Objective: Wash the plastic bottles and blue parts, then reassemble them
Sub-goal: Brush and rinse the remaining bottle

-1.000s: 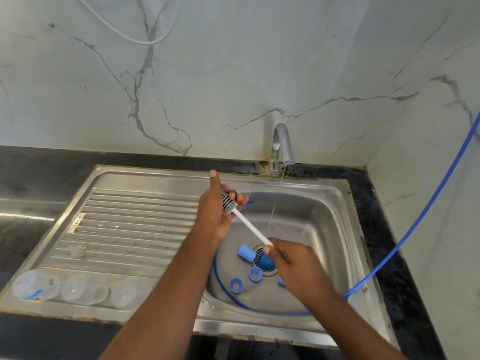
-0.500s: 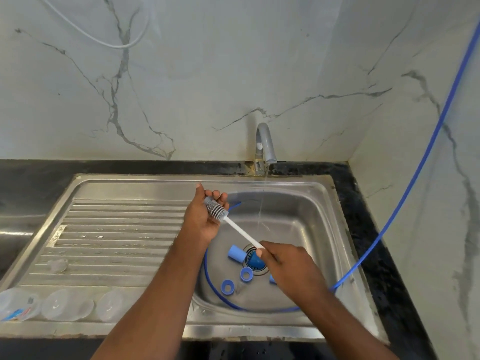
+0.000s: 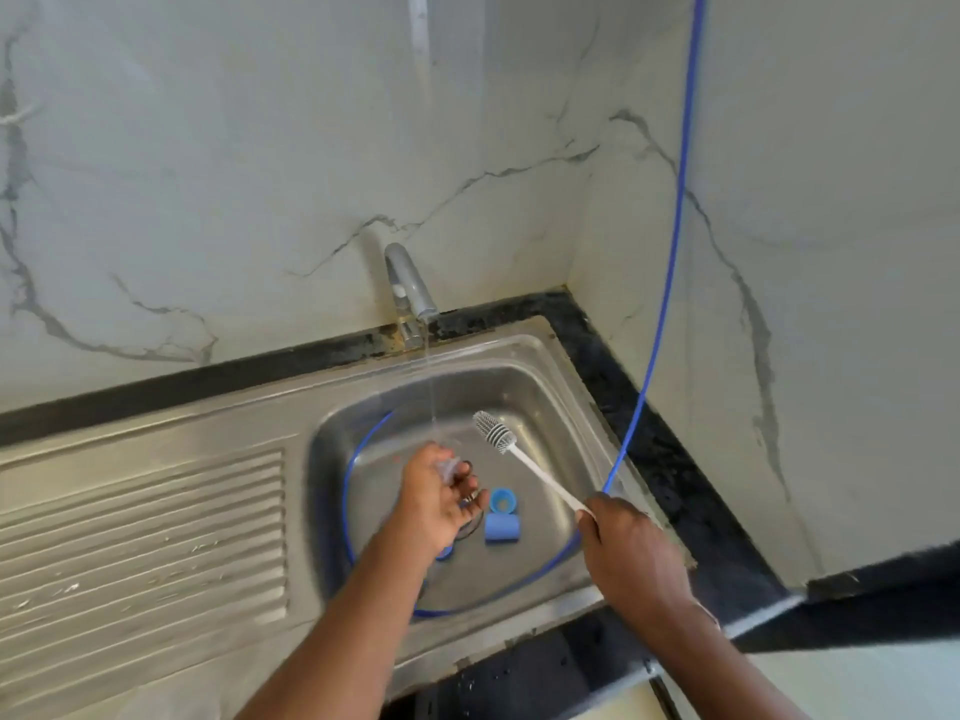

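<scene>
Washing stage, roughly midway by my estimate. Left hand (image 3: 441, 498) holds a small clear piece (image 3: 451, 467) under the tap (image 3: 410, 288) stream, fingers (image 3: 465, 483) curled round it; detail is blurred. Right hand (image 3: 631, 556) grips the brush (image 3: 524, 462) handle, bristles raised. Blue parts (image 3: 502, 527) lie loose on the sink (image 3: 524, 350) floor between the hands. No bottles in view; reassembly pending. Blue hose (image 3: 670, 283) rings the basin wall, so room is tight.

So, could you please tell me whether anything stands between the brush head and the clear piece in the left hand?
Nothing solid that I see. The brush, held by the right hand, has its head up to the right of the clear piece in the left hand; only the water stream falls onto that hand.
</scene>
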